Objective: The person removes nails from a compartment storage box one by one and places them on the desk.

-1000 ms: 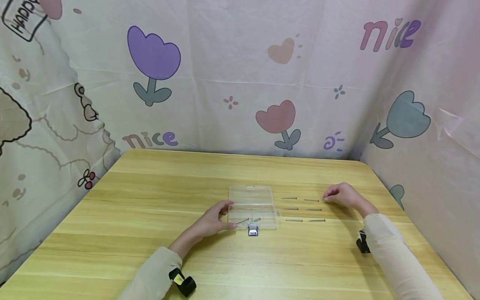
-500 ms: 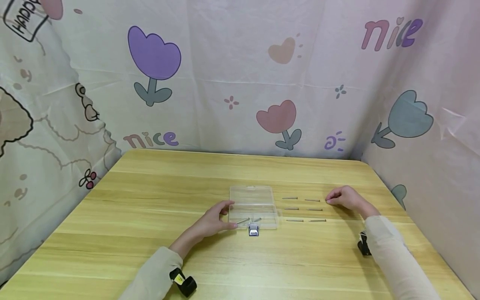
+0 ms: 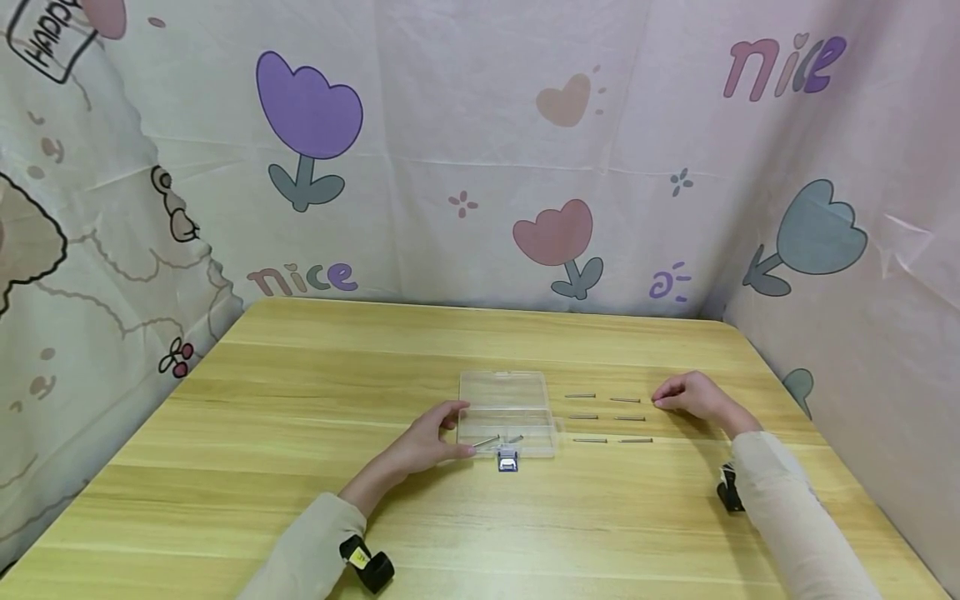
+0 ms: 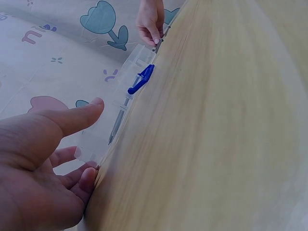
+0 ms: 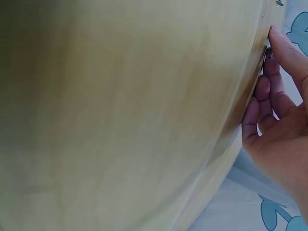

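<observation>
A clear plastic box (image 3: 501, 390) lies with its lid folded back on the table. Inside its front compartment are two nails (image 3: 486, 442), and a blue-edged latch (image 3: 507, 461) sticks out at the front. My left hand (image 3: 420, 439) holds the box's left end, thumb at the front corner and fingers farther back. To the right of the box, several nails (image 3: 629, 418) lie in two columns. My right hand (image 3: 693, 395) is low over the table beyond the back row. Its fingertips pinch a nail (image 5: 271, 56), mostly hidden by the fingers.
The wood-grain table (image 3: 300, 467) meets a printed fabric curtain (image 3: 442, 108) at the back and both sides. A black wrist camera (image 3: 367, 565) sits on the left sleeve, another black device (image 3: 729, 489) on the right.
My right hand has shifted slightly to the right and down toward the table, then stayed nearly still. The left hand and the box have kept their places.
</observation>
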### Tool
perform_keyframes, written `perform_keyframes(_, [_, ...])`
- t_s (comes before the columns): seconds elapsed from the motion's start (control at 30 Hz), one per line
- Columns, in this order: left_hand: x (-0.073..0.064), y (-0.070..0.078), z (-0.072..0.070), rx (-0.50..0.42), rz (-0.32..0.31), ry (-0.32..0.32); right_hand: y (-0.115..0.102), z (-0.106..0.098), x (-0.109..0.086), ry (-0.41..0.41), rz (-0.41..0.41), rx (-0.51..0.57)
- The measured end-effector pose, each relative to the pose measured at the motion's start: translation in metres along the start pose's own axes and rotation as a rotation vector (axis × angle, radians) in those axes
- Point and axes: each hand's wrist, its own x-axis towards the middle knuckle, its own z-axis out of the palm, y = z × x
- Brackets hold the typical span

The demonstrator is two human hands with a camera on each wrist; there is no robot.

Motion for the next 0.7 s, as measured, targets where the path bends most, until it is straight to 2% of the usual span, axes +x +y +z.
perform_keyframes(0.33, [0.000,-0.002,0.000,0.008,0.012,0.001,0.004,0.000,0.002,-0.013,0.002,0.008])
perform_keyframes(0.57, [0.001,-0.001,-0.001,0.002,0.019,-0.012,-0.003,-0.014,0.001,-0.131,0.028,0.010])
perform_keyframes(0.7, [0.000,-0.002,-0.001,0.003,0.016,-0.012,-0.007,-0.023,0.003,-0.149,0.039,0.009])
